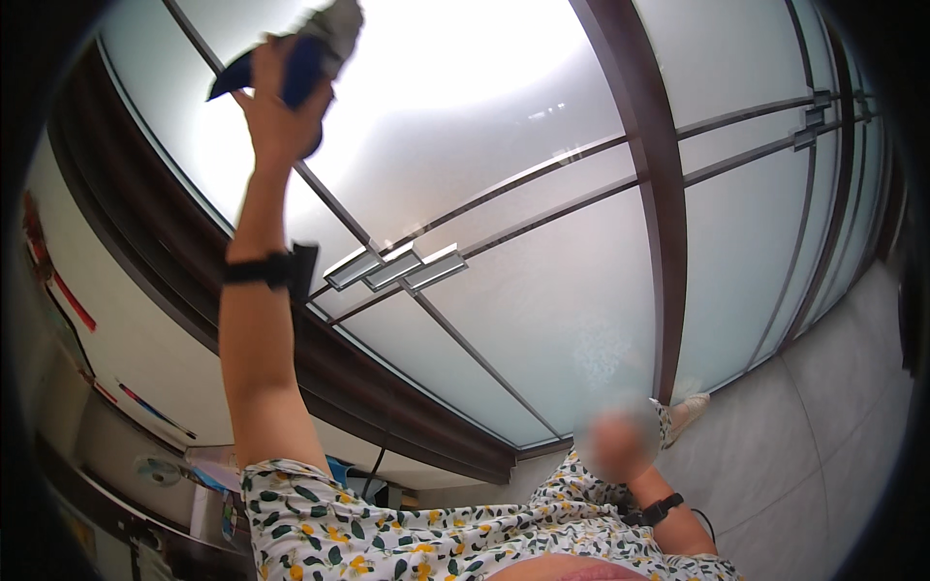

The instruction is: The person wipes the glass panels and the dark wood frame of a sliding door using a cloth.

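Raised high at the upper left, my left hand (280, 123) is closed around a dark blue cloth (301, 72). A crumpled grey piece (341, 29), perhaps part of the same cloth, sticks out beyond the fingers. Both are in front of a frosted glass panel (494, 174) with bright light behind it. Whether the cloth touches the glass cannot be told. My right hand (621, 443) is low at the lower right, near my leg; a blur covers it and hides its fingers. Each arm wears a black strap.
Dark brown frame posts (657, 167) divide the glass panels. Overlapping metal ornaments (396, 267) sit where thin strips cross. Grey floor tiles (770, 436) lie at the right, near a light shoe (690, 417) on my foot. A fan (156, 470) shows at the lower left.
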A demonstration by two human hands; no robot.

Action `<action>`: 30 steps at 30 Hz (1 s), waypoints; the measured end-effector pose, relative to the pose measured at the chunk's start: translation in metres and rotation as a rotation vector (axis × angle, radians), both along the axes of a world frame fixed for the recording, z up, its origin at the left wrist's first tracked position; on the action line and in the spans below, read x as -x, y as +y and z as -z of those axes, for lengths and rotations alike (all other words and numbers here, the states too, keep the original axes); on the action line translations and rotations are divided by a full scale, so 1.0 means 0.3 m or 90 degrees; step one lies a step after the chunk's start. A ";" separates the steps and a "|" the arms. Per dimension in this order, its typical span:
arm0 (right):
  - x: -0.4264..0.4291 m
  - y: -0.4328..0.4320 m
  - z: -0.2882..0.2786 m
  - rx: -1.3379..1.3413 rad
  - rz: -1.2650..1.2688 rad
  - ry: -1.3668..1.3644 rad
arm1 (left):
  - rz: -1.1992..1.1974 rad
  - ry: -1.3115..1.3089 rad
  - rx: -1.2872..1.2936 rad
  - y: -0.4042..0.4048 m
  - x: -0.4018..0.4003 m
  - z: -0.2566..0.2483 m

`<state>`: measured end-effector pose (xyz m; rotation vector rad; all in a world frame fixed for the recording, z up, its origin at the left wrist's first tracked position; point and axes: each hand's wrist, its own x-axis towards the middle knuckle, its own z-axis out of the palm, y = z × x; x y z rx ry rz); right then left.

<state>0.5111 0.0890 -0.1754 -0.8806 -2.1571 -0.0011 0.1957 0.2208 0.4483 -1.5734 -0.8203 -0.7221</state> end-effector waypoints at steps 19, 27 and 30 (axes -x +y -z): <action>-0.024 -0.018 -0.037 0.056 -0.002 0.060 | -0.108 0.068 0.229 -0.006 -0.155 0.325; 0.000 -0.016 -0.041 0.029 0.020 0.057 | 0.032 -0.149 -0.082 0.095 -0.189 -0.095; -0.011 -0.014 -0.031 0.055 0.022 0.057 | 0.034 -0.008 -0.133 0.149 -0.291 0.115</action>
